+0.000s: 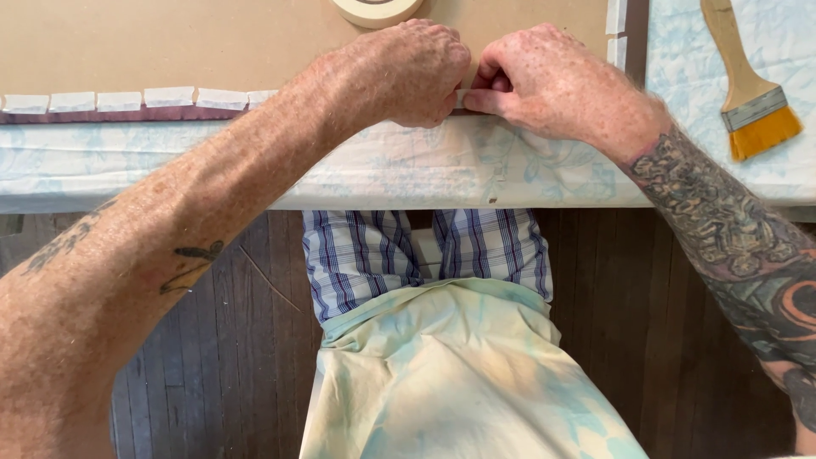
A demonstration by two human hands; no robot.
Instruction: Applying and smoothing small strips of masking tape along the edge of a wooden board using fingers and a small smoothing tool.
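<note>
Head view: left hand (408, 72) and right hand (544, 81) fingers pinch one tape piece (461, 99) at the brown board (212, 42) edge.

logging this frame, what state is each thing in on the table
left hand: fingers curled, pinching a tape piece
right hand: pinching the same tape piece
tape piece: held at the board edge
tape roll: lying flat, untouched
brush: lying flat, unused
tape strips: stuck in a row
board: lying flat
</note>
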